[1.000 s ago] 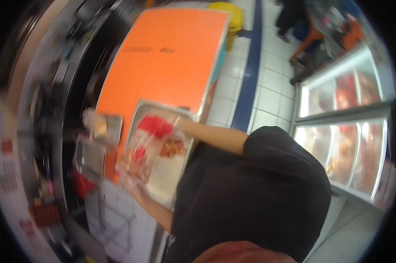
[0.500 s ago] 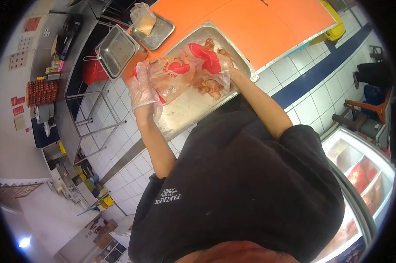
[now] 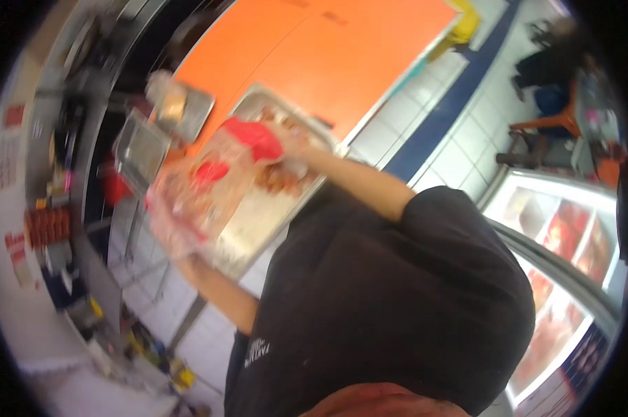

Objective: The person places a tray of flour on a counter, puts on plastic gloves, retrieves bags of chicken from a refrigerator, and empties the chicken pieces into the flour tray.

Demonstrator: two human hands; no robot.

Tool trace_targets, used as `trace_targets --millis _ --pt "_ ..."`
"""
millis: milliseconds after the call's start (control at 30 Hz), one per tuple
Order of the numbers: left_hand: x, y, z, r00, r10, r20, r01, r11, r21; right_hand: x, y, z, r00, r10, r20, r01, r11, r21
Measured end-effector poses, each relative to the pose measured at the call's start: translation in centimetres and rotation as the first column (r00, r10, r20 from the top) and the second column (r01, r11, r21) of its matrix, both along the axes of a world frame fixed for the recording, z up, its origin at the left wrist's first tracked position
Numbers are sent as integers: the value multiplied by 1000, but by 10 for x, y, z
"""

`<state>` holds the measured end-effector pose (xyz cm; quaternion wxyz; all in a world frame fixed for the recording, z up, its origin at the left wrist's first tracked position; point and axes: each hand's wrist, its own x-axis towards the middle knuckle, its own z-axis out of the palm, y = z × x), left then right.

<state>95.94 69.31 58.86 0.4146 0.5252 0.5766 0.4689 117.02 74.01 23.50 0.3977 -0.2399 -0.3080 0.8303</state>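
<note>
A clear plastic bag with red print (image 3: 223,167) is stretched above a large metal tray (image 3: 248,240). My left hand (image 3: 178,226), in a clear plastic glove, grips its left end, the fingers blurred. At the other end my right hand (image 3: 296,151) holds the bag near its large red patch; bag film and blur partly hide these fingers. Meat pieces (image 3: 278,179) lie in the tray beside and below the bag. Whether anything is inside the bag is hard to tell.
An orange tabletop (image 3: 293,55) extends beyond the tray. Left of it are a small metal tray (image 3: 201,111) holding a bag of yellowish contents (image 3: 173,107) and another metal tray (image 3: 139,147). A lit freezer (image 3: 557,229) stands right; a person (image 3: 547,66) is at upper right.
The view has swung and blurred; the hands, bag and tray now appear lower and farther left than half a second ago. Both hands keep hold of the bag.
</note>
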Motion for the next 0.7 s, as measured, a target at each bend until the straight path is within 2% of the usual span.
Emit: trace_targets --millis 33,100,133,200,233,267,300,333,400,433,500,567,633,667,700 --pt "-2 -3 3 1000 30 10 -29 998 -59 -3 -2 -8 999 42 -28 -43 999 -10" --pt "-18 6 -7 995 -57 -83 58 998 11 -13 -1 -25 976 195 -100 -199 980 -32" --pt "-37 11 -26 961 -176 -214 220 955 201 -17 1 -35 939 316 -138 -322 946 -27" --pt "-60 23 -63 951 -253 -175 291 925 244 -15 6 -57 834 537 -130 -538 842 29" --pt "-60 24 -72 976 -217 -17 217 974 71 -12 9 -70 782 616 -97 -613 788 58" --pt "-53 16 -80 952 -150 267 172 983 -61 -24 17 -89 801 598 16 -596 801 -58" --pt "-49 3 -87 862 -26 507 155 964 -214 -23 12 -74 834 549 61 -541 834 -108" --pt "-54 -3 -101 856 -57 514 185 962 -202 -18 5 -64 891 445 92 -434 893 -117" --pt "-64 -14 -124 924 -84 373 166 967 -194 -7 -18 -26 962 229 147 -221 973 -70" --pt "-64 -15 -131 922 -95 376 180 964 -197 -1 -26 -6 975 148 167 -145 989 -31" --pt "-67 -26 -141 905 31 425 126 934 -335 7 -53 49 975 1 223 -18 997 72" --pt "-88 -20 -177 870 22 492 175 920 -350 7 -80 118 954 -122 273 72 979 189" --pt "-95 -22 -188 793 29 609 223 916 -335 -8 -94 164 939 -146 312 73 969 234" --pt "-94 -25 -192 789 28 613 228 914 -336 -16 -95 166 941 -90 327 18 976 218" --pt "-95 -26 -199 774 -13 632 233 935 -266 -25 -96 169 940 -35 341 -37 979 201"
